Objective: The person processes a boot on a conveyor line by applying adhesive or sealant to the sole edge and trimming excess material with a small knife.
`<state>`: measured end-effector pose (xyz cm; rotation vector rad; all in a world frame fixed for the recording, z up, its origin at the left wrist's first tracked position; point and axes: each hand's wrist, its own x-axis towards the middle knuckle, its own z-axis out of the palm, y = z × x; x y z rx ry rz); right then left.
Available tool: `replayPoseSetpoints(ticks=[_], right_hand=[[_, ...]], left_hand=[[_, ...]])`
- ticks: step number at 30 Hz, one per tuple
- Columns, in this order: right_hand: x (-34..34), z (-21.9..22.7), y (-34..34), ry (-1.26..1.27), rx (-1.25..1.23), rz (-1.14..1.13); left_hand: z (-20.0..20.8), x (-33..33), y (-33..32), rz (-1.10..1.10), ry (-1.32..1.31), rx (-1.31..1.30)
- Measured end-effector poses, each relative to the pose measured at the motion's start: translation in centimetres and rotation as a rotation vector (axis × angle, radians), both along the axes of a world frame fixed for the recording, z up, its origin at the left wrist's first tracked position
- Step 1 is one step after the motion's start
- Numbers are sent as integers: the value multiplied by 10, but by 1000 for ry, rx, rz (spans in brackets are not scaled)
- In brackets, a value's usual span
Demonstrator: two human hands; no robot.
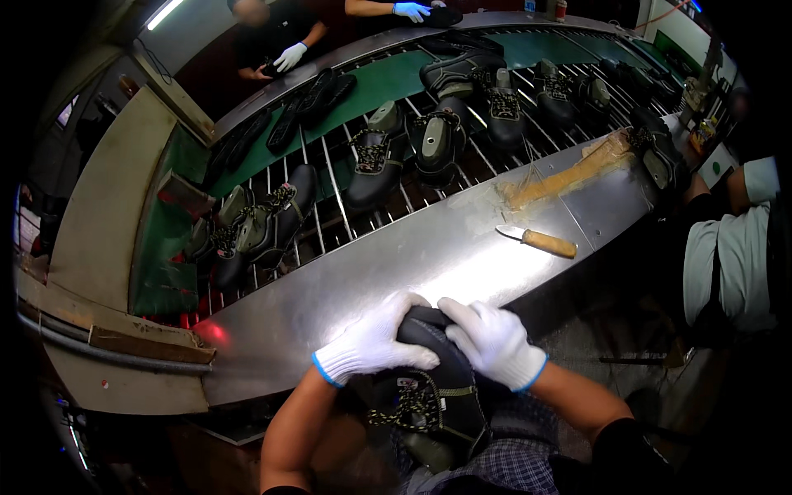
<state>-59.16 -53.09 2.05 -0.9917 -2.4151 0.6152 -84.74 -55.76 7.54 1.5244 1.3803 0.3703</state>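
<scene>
Close to my body, a black lace-up work shoe (445,384) with yellow-flecked laces is held between my two white-gloved hands, its toe and sole edge pointing away from me. My left hand (375,342) wraps the toe from the left, thumb lying across the upper. From the right, my right hand (495,342) closes on the sole edge near the toe; some of its fingertips are hidden. A knife with a wooden handle (549,243) lies on the metal ledge (412,264) beyond my right hand.
Across a roller conveyor (330,177) stand several similar shoes (375,161), with loose black soles (309,107) on a green belt behind. Brown tape (569,173) covers part of the ledge. Gloved co-workers (289,54) stand at the far side; another person's sleeve (730,264) is at right.
</scene>
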Motion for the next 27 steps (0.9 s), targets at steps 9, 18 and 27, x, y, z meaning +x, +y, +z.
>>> replayPoseSetpoints(ticks=[9, 18, 27], right_hand=[[13, 26, -16, 194, -398, -67], [17, -19, -84, 277, -236, -141], [17, -66, -12, 395, -281, 54]], left_hand=[[-13, 1, -5, -33, 138, 252], [2, 37, 9, -242, 367, 673], [-12, 45, 5, -92, 412, 793]])
